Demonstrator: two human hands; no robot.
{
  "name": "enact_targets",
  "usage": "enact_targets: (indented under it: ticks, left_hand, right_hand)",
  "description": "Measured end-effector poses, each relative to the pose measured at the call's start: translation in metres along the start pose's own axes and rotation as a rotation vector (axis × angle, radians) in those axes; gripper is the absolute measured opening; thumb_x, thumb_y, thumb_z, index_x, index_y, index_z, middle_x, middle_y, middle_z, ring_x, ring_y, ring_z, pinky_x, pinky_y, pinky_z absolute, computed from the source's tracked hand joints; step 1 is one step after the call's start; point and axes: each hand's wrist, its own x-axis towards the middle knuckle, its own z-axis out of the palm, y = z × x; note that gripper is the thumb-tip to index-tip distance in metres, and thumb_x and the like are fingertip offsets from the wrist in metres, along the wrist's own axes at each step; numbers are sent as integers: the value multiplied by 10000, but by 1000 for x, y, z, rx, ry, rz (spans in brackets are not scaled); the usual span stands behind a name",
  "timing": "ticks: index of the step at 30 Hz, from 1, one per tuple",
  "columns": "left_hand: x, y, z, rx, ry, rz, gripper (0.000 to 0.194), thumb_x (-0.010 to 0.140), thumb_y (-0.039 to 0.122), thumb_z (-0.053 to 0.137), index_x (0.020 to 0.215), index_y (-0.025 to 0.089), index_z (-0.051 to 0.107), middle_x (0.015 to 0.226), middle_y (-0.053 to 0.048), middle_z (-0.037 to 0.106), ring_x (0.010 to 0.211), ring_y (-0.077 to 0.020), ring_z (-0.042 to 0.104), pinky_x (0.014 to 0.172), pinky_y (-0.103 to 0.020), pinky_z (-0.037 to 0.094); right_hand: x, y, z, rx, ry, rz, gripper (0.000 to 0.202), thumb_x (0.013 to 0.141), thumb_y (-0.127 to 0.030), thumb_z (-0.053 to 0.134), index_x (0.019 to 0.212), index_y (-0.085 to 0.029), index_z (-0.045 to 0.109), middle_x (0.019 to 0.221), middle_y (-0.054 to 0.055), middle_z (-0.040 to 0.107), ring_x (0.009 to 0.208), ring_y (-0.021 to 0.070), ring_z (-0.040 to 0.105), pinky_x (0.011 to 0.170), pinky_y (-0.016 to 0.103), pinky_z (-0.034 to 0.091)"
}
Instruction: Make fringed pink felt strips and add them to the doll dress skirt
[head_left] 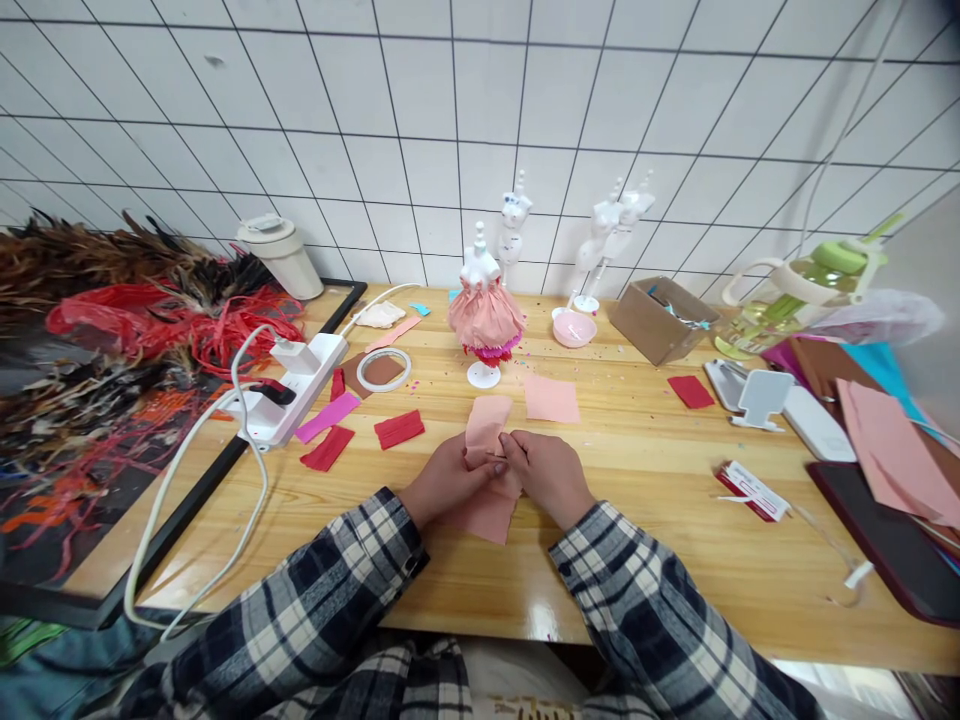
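Note:
Both hands meet over the table's front middle, holding a pink crepe paper piece (487, 418) that stands up between them. My left hand (454, 475) is closed on its left side. The fingers of my right hand (549, 472) pinch its right edge; a thin dark line shows between the fingertips, too small to name. Beneath the hands lies another pink paper sheet (484, 518), partly covered. Just beyond is a small dress form (480, 265) wearing a pink paper skirt (487, 315) with magenta and red layers under it. A flat pink square (551, 398) rests right of the stand.
Red paper pieces (399, 429) and a tape roll (384, 370) lie left, beside a power strip (289, 400) with cables. Feathers (135, 270) fill the far left. Bare dress forms (600, 235), a pink bowl (574, 327), a cardboard box (652, 325) and a bottle (772, 305) stand behind.

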Motion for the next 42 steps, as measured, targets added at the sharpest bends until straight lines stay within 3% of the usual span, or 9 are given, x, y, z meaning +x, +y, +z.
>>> enact_targets:
  ticks: [8, 14, 22, 29, 33, 36, 42]
  left_hand:
    - [-1, 0, -1, -17, -31, 95, 262, 850, 358, 555, 854, 159, 725, 883, -39, 718, 851, -205, 621, 783, -295, 477]
    - [-1, -3, 2, -77, -11, 73, 283, 826, 335, 591, 998, 137, 697, 1011, -64, 716, 942, -224, 633, 846, -319, 488]
    - [0, -7, 4, -118, -15, 69, 303, 799, 336, 625, 1039, 158, 678, 1066, -58, 709, 999, -228, 632, 908, -326, 472]
    - [-1, -6, 0, -118, -64, 39, 367, 765, 416, 658, 1022, 155, 680, 1040, -70, 710, 991, -248, 621, 895, -351, 478]
    - [-2, -6, -4, -230, -16, 6, 516, 775, 431, 645, 1187, 129, 578, 1025, -87, 692, 912, -228, 625, 798, -326, 498]
    - [-1, -9, -4, -350, -58, -39, 527, 810, 409, 610, 1247, 130, 520, 992, -82, 691, 839, -203, 634, 718, -292, 499]
    - [0, -10, -1, -436, -55, -6, 524, 803, 396, 616, 1255, 149, 520, 1132, -91, 660, 1024, -245, 608, 864, -348, 483]
  right_hand:
    - [0, 4, 0, 51, -29, -59, 483, 985, -454, 259, 811, -235, 653, 755, 10, 676, 659, 127, 538, 555, 255, 225]
    - [0, 3, 2, 94, -41, -67, 484, 986, -446, 255, 803, -224, 645, 764, 6, 675, 662, 124, 530, 562, 248, 231]
    - [-1, -2, 2, 87, -31, -77, 477, 985, -443, 258, 839, -230, 659, 798, 13, 693, 677, 134, 557, 561, 254, 239]
    - [0, -1, 1, 53, -38, -42, 483, 983, -456, 270, 851, -243, 682, 799, 19, 701, 674, 139, 563, 556, 259, 235]
    - [0, 5, -2, 87, 18, 33, 499, 980, -471, 261, 840, -239, 680, 796, 24, 700, 667, 137, 553, 549, 256, 234]
    - [1, 8, -2, 120, 33, 32, 501, 981, -464, 253, 828, -237, 673, 785, 22, 696, 665, 138, 549, 550, 258, 234]
    - [0, 7, 0, 133, -11, -24, 529, 991, -454, 222, 795, -221, 655, 771, 21, 688, 666, 134, 547, 568, 253, 247]
